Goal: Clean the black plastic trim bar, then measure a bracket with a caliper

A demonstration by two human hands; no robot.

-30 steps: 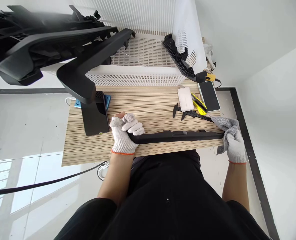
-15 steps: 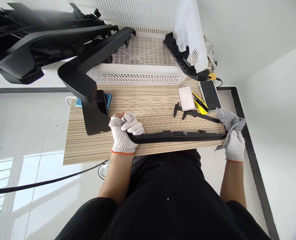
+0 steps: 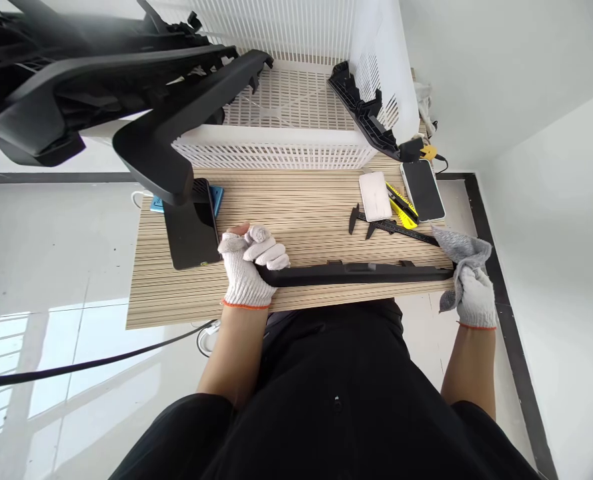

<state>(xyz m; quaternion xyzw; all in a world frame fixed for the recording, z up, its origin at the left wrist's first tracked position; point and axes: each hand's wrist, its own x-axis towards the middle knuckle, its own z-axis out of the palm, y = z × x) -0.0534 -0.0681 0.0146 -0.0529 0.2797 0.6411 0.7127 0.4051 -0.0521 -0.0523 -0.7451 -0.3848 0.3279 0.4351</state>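
A long black plastic strip (image 3: 356, 273) lies along the near edge of the striped wooden table (image 3: 301, 213). My left hand (image 3: 249, 267), in a white knit glove, is closed round the strip's left end. My right hand (image 3: 476, 297), also gloved, grips a grey cloth (image 3: 463, 250) at the strip's right end, just off the table's corner.
A black caliper (image 3: 383, 228), a white block (image 3: 375, 196), a yellow utility knife (image 3: 401, 205) and a phone (image 3: 423, 190) lie at the back right. Another dark phone (image 3: 192, 230) lies left. A white slatted crate (image 3: 286, 110) holds black plastic parts (image 3: 363, 113); large black parts (image 3: 91, 87) overhang at left.
My right hand with the cloth shifted slightly at the strip's right end, up and then back down. My left hand and the strip stayed put.
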